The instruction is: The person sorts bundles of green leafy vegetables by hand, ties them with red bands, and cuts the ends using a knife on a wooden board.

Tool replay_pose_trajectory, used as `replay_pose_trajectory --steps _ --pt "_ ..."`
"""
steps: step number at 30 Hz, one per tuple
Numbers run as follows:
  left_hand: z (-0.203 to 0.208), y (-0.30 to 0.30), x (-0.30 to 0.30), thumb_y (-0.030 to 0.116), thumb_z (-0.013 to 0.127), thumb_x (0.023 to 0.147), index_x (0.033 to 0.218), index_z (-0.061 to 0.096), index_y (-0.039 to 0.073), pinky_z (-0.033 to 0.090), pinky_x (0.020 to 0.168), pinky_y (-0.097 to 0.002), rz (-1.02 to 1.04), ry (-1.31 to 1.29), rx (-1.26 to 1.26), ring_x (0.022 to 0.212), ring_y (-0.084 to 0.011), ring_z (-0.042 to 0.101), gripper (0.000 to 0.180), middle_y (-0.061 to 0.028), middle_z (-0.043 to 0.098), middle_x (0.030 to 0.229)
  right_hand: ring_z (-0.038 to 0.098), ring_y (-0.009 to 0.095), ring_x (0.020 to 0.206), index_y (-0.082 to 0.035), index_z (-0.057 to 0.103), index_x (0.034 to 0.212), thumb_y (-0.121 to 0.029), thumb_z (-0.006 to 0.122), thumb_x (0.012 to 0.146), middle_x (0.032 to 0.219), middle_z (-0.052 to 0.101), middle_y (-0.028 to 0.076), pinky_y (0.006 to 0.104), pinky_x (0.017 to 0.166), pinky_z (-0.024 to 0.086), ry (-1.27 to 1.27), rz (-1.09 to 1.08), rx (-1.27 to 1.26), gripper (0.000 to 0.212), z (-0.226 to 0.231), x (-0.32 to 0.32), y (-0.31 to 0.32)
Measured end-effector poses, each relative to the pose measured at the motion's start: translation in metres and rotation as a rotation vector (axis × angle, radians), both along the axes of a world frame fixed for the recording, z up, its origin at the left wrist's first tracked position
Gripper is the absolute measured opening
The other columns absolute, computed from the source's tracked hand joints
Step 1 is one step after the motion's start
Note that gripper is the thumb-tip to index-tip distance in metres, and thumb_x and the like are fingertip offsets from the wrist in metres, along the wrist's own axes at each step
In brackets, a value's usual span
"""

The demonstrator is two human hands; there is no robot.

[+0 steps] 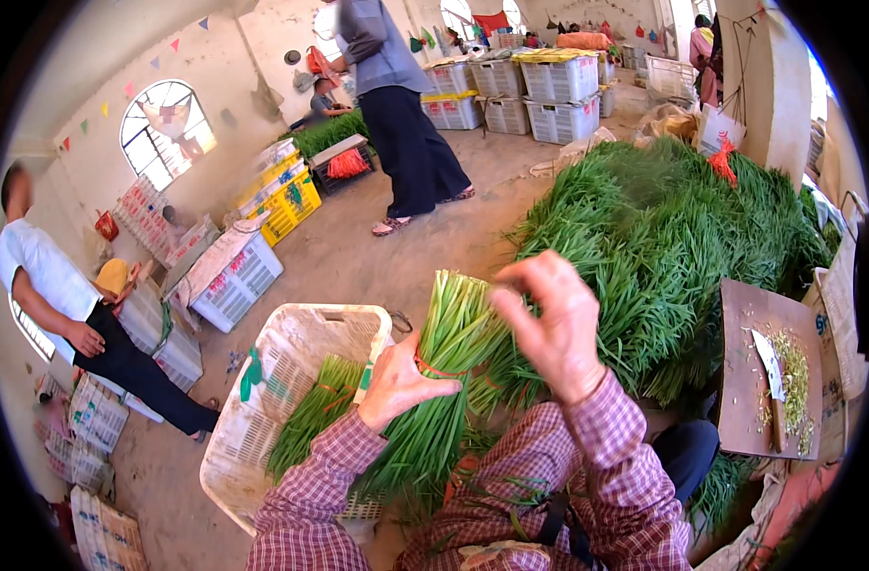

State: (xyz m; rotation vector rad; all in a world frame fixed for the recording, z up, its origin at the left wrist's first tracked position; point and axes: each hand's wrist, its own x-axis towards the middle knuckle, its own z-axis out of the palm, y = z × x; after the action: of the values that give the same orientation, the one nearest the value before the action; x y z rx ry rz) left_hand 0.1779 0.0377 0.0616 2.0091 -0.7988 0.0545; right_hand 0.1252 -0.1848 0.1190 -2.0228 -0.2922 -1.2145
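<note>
Above white lattice crate (pixel 292 381), left hand (pixel 396 381) gripping slender green chive bundle (pixel 444 381), right hand (pixel 553 324) loosely curled

Left hand (pixel 396 381) clenched in grip; right hand (pixel 553 324) raised, fingers pinched; forearms bent inward.

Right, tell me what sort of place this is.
Probably a vegetable packing shed. A big heap of green chives lies on the floor, stacked white plastic crates wait at the back, and the left hand grips a banded bundle over a white basket.
</note>
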Motion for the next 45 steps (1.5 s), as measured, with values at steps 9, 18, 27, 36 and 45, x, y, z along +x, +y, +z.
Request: replay_pose_trajectory --steps 9,18,27,36,45 --pt "-0.001 -0.01 -0.005 0.036 0.084 0.055 0.105 0.061 0.003 0.052 0.075 -0.0426 0.14 -0.055 0.226 0.08 -0.034 0.068 0.064 -0.0157 0.07 0.083 0.058 0.026 0.08 -0.008 0.065 0.072 -0.023 0.075 0.071 0.074 0.052 0.007 0.0391 0.066 0.048 0.296 -0.042 -0.196 0.018 -0.019 0.001 0.004" --pt "-0.007 -0.013 -0.005 0.036 0.083 0.057 0.103 0.06 0.002 0.051 0.075 -0.0447 0.153 -0.037 0.319 0.083 -0.0366 0.066 0.062 -0.0182 0.069 0.087 0.057 0.027 0.076 -0.007 0.062 0.063 -0.019 0.07 0.064 0.071 0.051 0.007 0.0398 0.065 0.048 0.26 -0.128 -0.271 0.014 -0.037 0.01 0.002" --pt "-0.034 -0.004 -0.003 0.036 0.082 0.056 0.115 0.059 0.003 0.052 0.079 -0.0413 0.019 0.072 0.221 0.087 -0.034 0.068 0.071 -0.0187 0.069 0.092 0.053 0.022 0.071 -0.008 0.052 0.062 -0.014 0.068 0.06 0.074 0.049 0.006 0.0375 0.062 0.047 0.0 -0.498 -0.435 0.017 -0.033 0.048 -0.037" --pt "-0.004 0.002 -0.011 0.008 0.077 0.071 0.12 0.062 0.0 0.043 0.098 -0.0299 -0.193 0.733 -0.111 0.109 -0.0147 0.058 0.052 -0.006 0.065 0.117 0.062 0.029 0.098 -0.007 0.057 0.122 -0.039 0.067 0.086 0.105 0.062 0.014 0.0418 0.081 0.053 0.24 -0.054 -0.117 0.049 -0.051 0.023 -0.075" --pt "-0.004 -0.002 -0.021 0.008 0.076 0.068 0.119 0.062 -0.001 0.044 0.096 -0.0303 -0.25 0.753 -0.128 0.106 -0.0159 0.059 0.053 -0.0053 0.066 0.114 0.058 0.021 0.062 0.001 0.063 0.085 -0.016 0.062 0.089 0.073 0.062 0.011 0.0349 0.057 0.048 0.167 -0.065 0.182 0.018 -0.078 0.063 -0.047"
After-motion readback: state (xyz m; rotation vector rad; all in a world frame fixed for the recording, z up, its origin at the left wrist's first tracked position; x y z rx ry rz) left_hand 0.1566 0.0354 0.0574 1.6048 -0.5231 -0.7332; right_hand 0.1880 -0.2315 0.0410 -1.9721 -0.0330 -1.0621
